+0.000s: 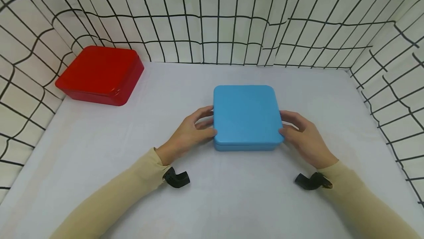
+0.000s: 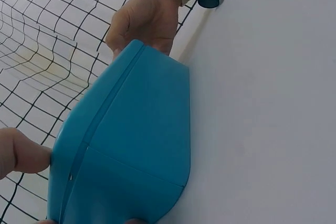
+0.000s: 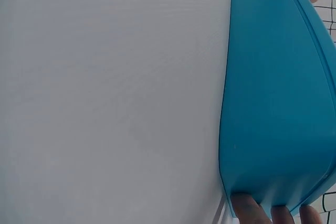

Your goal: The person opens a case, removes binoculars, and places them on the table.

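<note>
A light blue lidded box [image 1: 246, 117] with rounded corners sits closed on the white table, a bit right of the middle in the head view. My left hand [image 1: 190, 130] holds its left side, with the thumb at the lid's edge near the front corner and the other fingers along the side. On the opposite side my right hand [image 1: 304, 137] grips the box in the same way. Fingertips [image 3: 249, 211] of the right hand press against the box wall in the right wrist view. The left thumb [image 2: 26, 155] touches the lid's edge in the left wrist view.
A red lidded box [image 1: 99, 75] lies closed at the back left of the table [image 1: 218, 202]. Black wire grid panels [image 1: 208, 18] over pale backing enclose the table at the back and both sides. Dark wrist mounts [image 1: 176, 177] stick out from the beige sleeves.
</note>
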`<move>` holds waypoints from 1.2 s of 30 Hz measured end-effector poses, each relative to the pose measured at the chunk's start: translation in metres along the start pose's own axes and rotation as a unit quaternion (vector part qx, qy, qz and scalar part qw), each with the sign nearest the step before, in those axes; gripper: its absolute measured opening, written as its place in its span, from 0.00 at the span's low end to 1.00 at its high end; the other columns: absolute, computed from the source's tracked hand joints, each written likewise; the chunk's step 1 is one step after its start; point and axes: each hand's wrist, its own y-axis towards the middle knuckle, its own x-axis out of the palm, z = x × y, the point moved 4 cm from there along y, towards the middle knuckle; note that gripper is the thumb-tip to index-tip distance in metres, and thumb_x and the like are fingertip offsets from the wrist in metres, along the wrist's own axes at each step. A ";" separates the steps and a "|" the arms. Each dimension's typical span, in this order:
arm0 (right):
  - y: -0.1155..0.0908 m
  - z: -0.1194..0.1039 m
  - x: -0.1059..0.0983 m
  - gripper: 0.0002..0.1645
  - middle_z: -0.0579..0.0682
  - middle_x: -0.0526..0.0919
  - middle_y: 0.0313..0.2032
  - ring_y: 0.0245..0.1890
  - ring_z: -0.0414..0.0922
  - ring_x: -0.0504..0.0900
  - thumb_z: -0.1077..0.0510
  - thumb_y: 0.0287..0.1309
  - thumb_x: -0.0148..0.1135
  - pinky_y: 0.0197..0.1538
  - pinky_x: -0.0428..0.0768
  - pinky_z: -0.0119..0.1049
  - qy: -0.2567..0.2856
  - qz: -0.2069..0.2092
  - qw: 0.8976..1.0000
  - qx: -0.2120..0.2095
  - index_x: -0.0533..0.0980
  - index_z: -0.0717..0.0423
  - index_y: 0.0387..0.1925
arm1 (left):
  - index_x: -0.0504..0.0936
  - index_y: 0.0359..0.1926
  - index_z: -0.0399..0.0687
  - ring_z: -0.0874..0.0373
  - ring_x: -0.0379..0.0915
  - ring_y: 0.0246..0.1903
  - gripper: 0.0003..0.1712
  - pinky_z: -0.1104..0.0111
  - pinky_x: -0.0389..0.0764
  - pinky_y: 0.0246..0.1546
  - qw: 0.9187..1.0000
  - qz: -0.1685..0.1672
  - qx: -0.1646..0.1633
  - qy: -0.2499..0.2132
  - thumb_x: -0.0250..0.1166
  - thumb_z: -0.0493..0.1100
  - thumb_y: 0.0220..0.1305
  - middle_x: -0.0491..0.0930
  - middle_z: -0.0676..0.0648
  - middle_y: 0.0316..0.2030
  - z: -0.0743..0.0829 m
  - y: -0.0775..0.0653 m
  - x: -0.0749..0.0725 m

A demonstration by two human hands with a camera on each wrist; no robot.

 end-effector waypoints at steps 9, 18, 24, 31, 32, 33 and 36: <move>-0.009 0.005 -0.011 0.34 0.48 0.65 0.72 0.67 0.37 0.74 0.60 0.73 0.58 0.59 0.81 0.23 0.020 0.003 1.000 -0.011 0.62 0.50 0.76 | 0.61 0.78 0.61 0.50 0.62 0.78 0.45 0.53 0.76 0.70 1.000 -0.007 -0.004 0.007 0.68 0.38 0.63 0.63 0.51 0.76 0.003 0.004 0.013; -0.013 0.007 -0.017 0.33 0.46 0.66 0.71 0.65 0.36 0.75 0.62 0.73 0.57 0.57 0.81 0.23 0.025 0.006 1.000 -0.017 0.62 0.51 0.76 | 0.60 0.79 0.59 0.50 0.61 0.78 0.46 0.52 0.75 0.71 1.000 -0.008 -0.009 0.008 0.69 0.38 0.63 0.62 0.50 0.77 0.005 0.006 0.020; -0.015 0.009 -0.021 0.33 0.45 0.67 0.70 0.65 0.35 0.75 0.62 0.73 0.57 0.56 0.81 0.23 0.023 0.005 0.999 -0.024 0.62 0.51 0.76 | 0.60 0.79 0.59 0.50 0.61 0.78 0.46 0.53 0.76 0.70 1.000 -0.013 -0.011 0.002 0.68 0.37 0.64 0.62 0.51 0.76 0.005 0.007 0.025; -0.021 0.011 -0.029 0.34 0.44 0.67 0.71 0.65 0.33 0.75 0.61 0.74 0.57 0.57 0.81 0.22 0.012 0.006 1.000 -0.021 0.62 0.51 0.76 | 0.61 0.78 0.60 0.50 0.62 0.78 0.45 0.54 0.77 0.69 1.000 -0.010 -0.008 0.013 0.69 0.38 0.63 0.63 0.51 0.76 0.005 0.007 0.033; -0.022 0.011 -0.031 0.34 0.44 0.66 0.71 0.65 0.33 0.75 0.61 0.74 0.57 0.57 0.81 0.22 0.009 0.007 1.000 -0.021 0.62 0.50 0.77 | 0.60 0.78 0.60 0.50 0.62 0.78 0.45 0.54 0.77 0.69 1.000 -0.012 -0.006 0.017 0.69 0.39 0.63 0.63 0.51 0.76 0.005 0.007 0.035; -0.024 0.012 -0.033 0.34 0.44 0.66 0.71 0.65 0.32 0.75 0.61 0.74 0.57 0.57 0.81 0.22 0.007 0.007 1.000 -0.021 0.61 0.50 0.77 | 0.60 0.79 0.60 0.50 0.62 0.78 0.45 0.54 0.77 0.70 1.000 -0.013 -0.005 0.019 0.69 0.39 0.64 0.63 0.51 0.76 0.005 0.008 0.037; -0.026 0.014 -0.036 0.34 0.43 0.66 0.71 0.64 0.32 0.75 0.61 0.74 0.57 0.57 0.81 0.22 0.007 0.004 1.000 -0.023 0.61 0.50 0.77 | 0.60 0.78 0.60 0.50 0.63 0.78 0.45 0.54 0.77 0.70 1.000 -0.014 -0.003 0.025 0.69 0.40 0.64 0.63 0.52 0.76 0.003 0.009 0.041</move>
